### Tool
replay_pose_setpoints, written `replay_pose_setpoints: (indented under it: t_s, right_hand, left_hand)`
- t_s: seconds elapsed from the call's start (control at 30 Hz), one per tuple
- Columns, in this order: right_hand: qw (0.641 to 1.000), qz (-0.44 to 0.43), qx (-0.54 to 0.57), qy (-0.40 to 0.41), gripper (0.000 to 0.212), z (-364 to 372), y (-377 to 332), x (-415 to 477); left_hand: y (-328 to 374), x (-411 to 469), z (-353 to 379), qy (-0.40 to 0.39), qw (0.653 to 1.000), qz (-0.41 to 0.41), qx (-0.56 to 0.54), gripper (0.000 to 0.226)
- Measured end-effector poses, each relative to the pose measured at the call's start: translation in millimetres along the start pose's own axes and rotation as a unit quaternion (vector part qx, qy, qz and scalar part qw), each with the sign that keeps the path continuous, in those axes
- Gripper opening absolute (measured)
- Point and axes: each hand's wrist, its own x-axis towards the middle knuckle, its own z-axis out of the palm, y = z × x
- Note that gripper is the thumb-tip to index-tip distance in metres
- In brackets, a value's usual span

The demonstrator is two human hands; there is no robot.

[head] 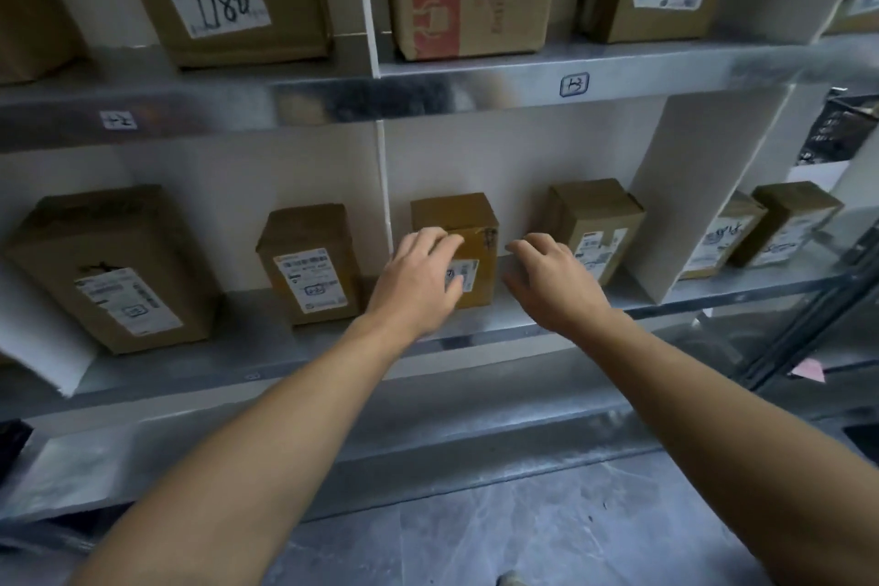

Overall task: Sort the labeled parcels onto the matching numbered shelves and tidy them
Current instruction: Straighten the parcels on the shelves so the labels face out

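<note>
Gripping the small parcel [477,215], left hand [418,282].

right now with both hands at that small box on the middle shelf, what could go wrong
The left hand grips the small box over its label, so the number could be misread and the box shelved wrong. The right hand is open in the gap beside it, close to the next box, and might knock that askew.

At six o'clock I see grey marbled floor [547,528], with what looks like a shoe's toe [511,578] at its bottom edge; at three o'clock, a pink paper scrap [808,370]; at two o'clock, a black mesh crate [837,129].
</note>
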Motion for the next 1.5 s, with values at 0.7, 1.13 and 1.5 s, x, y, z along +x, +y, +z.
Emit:
replay_pose_setpoints:
  t_s: [0.7, 1.13, 1.5]
  right_hand:
    - [0.961, -0.188, 0.202, -0.034, 0.037, 52, 59, 124]
    - [0.965, -0.175, 0.192, -0.035, 0.044, 49, 59, 118]
    - [0.983, -0.136, 0.040, 0.118, 0.032, 9, 75, 67]
  left_hand:
    - [-22, 74, 47, 0.009, 0.980, -0.193, 0.040, 0.042]
    - [-17, 72, 46, -0.002, 0.979, -0.201, 0.025, 0.048]
    - [18, 74, 29, 0.024, 0.993, -0.116, 0.021, 0.049]
